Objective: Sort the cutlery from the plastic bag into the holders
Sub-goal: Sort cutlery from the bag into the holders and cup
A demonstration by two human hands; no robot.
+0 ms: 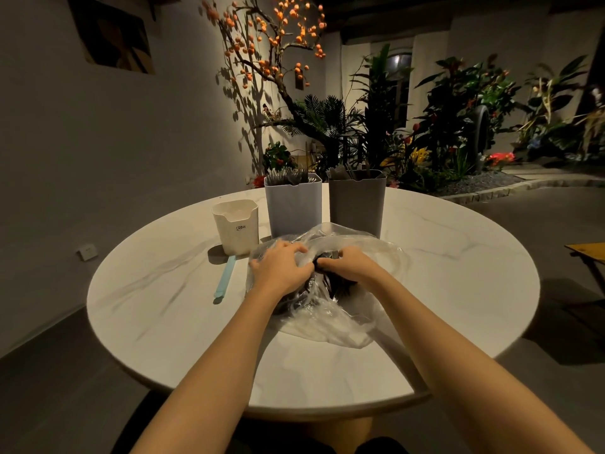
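Both hands (314, 267) pinching crumpled clear plastic bag (327, 309), dark cutlery (340, 288) inside

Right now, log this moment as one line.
left hand grips plastic bag | right hand grips cutlery in bag | two holders filled, cream holder unfilled

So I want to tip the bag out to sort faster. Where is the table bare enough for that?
Widest bare patch: right of the plastic bag, out to the table rim. Also bare: the left side beyond the blue utensil, and the near edge between the forearms. Crowded: behind the bag, where the cream holder, light grey holder and dark grey holder stand close together.
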